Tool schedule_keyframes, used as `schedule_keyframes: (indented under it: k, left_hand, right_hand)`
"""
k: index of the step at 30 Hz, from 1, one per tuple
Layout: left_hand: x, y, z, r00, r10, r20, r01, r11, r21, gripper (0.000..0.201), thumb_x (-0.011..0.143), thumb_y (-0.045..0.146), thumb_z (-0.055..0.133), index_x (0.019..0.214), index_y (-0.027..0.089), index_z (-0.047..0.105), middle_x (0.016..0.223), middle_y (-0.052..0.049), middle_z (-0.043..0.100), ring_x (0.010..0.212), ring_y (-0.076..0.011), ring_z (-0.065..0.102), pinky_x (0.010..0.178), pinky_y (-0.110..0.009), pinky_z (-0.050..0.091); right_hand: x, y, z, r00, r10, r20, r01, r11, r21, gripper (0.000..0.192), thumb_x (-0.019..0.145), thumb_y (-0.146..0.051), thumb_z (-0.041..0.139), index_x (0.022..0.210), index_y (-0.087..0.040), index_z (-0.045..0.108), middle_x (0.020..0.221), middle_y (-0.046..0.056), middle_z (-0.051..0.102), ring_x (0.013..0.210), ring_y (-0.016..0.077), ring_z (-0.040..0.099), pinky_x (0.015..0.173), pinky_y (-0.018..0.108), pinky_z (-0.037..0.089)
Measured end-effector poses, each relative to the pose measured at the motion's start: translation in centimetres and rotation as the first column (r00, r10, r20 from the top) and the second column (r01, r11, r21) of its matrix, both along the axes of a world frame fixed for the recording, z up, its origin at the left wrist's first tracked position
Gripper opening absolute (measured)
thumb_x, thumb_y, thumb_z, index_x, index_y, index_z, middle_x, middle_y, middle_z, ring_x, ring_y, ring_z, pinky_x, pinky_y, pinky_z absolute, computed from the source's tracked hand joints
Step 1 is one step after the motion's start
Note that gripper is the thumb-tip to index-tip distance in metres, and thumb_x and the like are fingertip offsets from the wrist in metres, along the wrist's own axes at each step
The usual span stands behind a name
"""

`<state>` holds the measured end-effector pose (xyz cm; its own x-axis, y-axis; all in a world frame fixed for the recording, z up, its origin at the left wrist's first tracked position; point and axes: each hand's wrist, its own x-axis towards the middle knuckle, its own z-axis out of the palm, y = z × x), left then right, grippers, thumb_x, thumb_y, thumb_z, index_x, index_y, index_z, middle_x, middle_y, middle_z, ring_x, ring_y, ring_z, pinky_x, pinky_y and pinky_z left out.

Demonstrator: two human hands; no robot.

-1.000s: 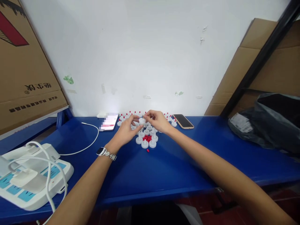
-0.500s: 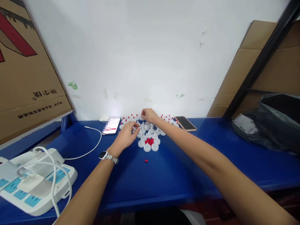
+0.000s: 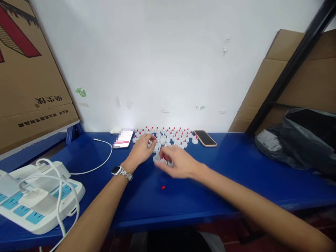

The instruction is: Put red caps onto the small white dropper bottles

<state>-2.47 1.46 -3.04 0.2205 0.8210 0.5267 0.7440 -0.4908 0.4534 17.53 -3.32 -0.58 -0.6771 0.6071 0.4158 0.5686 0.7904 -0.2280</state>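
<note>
Left hand point(image 3: 141, 149) is pinching a white cap point(image 3: 151, 142) on the blue table point(image 3: 210, 182); right hand point(image 3: 176, 162), blurred, grip unclear, is hovering over the red pieces point(image 3: 163, 159).

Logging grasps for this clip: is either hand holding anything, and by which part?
Cannot be told: left hand and blurred right hand lie over the white caps.
</note>
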Motion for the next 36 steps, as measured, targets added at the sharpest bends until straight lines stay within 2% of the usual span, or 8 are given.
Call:
schedule_keyframes:
  k: [3, 6, 11, 20, 25, 28, 31, 36]
  left_hand:
    - [0.7, -0.4, 0.0, 1.000, 0.023, -0.009, -0.023, 0.999, 0.038, 0.021, 0.094, 0.033, 0.047, 0.098, 0.020, 0.062, 0.099, -0.008, 0.064, 0.092, -0.0225, 0.062, 0.081, -0.036, 0.050]
    - [1.1, -0.8, -0.1, 0.999, 0.026, -0.027, -0.024, 0.999, 0.048, 0.022, 0.095, 0.034, 0.046, 0.098, 0.020, 0.062, 0.099, -0.007, 0.064, 0.093, -0.0226, 0.062, 0.082, -0.036, 0.050]
    - [1.2, -0.8, -0.3, 0.999, 0.014, -0.045, -0.012, 0.999, 0.030, 0.023, 0.096, 0.036, 0.044, 0.098, 0.020, 0.061, 0.101, -0.007, 0.063, 0.096, -0.0233, 0.061, 0.082, -0.037, 0.049]
    - [1.1, -0.9, -0.1, 0.998, 0.025, -0.054, -0.024, 1.000, 0.020, 0.021, 0.095, 0.036, 0.046, 0.097, 0.021, 0.061, 0.100, -0.006, 0.062, 0.095, -0.0229, 0.060, 0.079, -0.036, 0.048]
    - [1.1, -0.9, 0.1, 0.997, 0.015, -0.076, -0.013, 1.000, 0.028, 0.022, 0.095, 0.035, 0.047, 0.096, 0.020, 0.062, 0.099, -0.007, 0.061, 0.094, -0.0234, 0.060, 0.081, -0.037, 0.048]
    - [1.1, -0.9, 0.2, 0.997, 0.014, -0.080, -0.012, 1.000, 0.026, 0.022, 0.095, 0.035, 0.047, 0.096, 0.019, 0.062, 0.099, -0.007, 0.061, 0.095, -0.0237, 0.060, 0.082, -0.038, 0.048]
    - [1.1, -0.9, 0.2, 0.998, 0.010, -0.069, -0.008, 1.000, 0.027, 0.022, 0.095, 0.036, 0.047, 0.097, 0.020, 0.062, 0.099, -0.006, 0.061, 0.096, -0.0236, 0.060, 0.083, -0.038, 0.048]
    - [1.0, -0.5, 0.0, 0.999, 0.002, -0.050, 0.001, 0.999, 0.044, 0.024, 0.095, 0.037, 0.046, 0.097, 0.020, 0.063, 0.099, -0.006, 0.061, 0.095, -0.0231, 0.059, 0.084, -0.038, 0.047]
  right_hand:
    - [0.6, -3.7, -1.3, 0.967, 0.161, 0.200, -0.172, 0.984, 0.043, 0.029, 0.094, -0.047, 0.050, 0.097, -0.020, 0.060, 0.077, 0.006, 0.064, 0.073, 0.0192, 0.057, 0.076, 0.032, 0.040]
    - [0.7, -3.9, -2.0, 0.929, 0.198, 0.312, -0.229, 0.971, 0.067, 0.023, 0.100, -0.031, 0.041, 0.092, -0.020, 0.059, 0.076, 0.005, 0.064, 0.073, 0.0182, 0.057, 0.076, 0.031, 0.040]
    - [1.0, -3.3, -2.3, 0.920, 0.165, 0.355, -0.232, 0.960, 0.155, 0.024, 0.101, -0.030, 0.040, 0.091, -0.019, 0.059, 0.082, 0.007, 0.064, 0.081, 0.0196, 0.057, 0.079, 0.032, 0.041]
    - [1.4, -3.0, -0.7, 0.915, 0.112, 0.387, -0.147, 0.987, 0.063, 0.014, 0.095, -0.019, 0.046, 0.091, -0.016, 0.059, 0.085, 0.008, 0.065, 0.080, 0.0184, 0.059, 0.078, 0.031, 0.041]
    - [1.1, -3.5, -1.2, 0.903, 0.096, 0.418, -0.148, 0.985, 0.093, 0.015, 0.095, -0.021, 0.044, 0.094, -0.015, 0.057, 0.081, 0.009, 0.065, 0.076, 0.0198, 0.059, 0.077, 0.033, 0.040]
    - [1.4, -3.6, -1.4, 0.929, 0.094, 0.358, -0.134, 0.987, 0.088, 0.012, 0.093, -0.017, 0.045, 0.095, -0.015, 0.057, 0.080, 0.008, 0.064, 0.073, 0.0188, 0.058, 0.073, 0.031, 0.040]
    - [2.0, -2.6, -1.0, 0.983, 0.079, 0.166, -0.081, 0.997, 0.003, 0.009, 0.089, -0.015, 0.050, 0.095, -0.017, 0.056, 0.078, 0.004, 0.064, 0.070, 0.0157, 0.057, 0.068, 0.027, 0.039]
    - [2.4, 0.8, -0.4, 0.987, -0.073, -0.145, 0.061, 0.994, -0.088, 0.005, 0.092, -0.021, 0.051, 0.094, -0.019, 0.055, 0.077, 0.002, 0.065, 0.067, 0.0130, 0.057, 0.063, 0.023, 0.037]
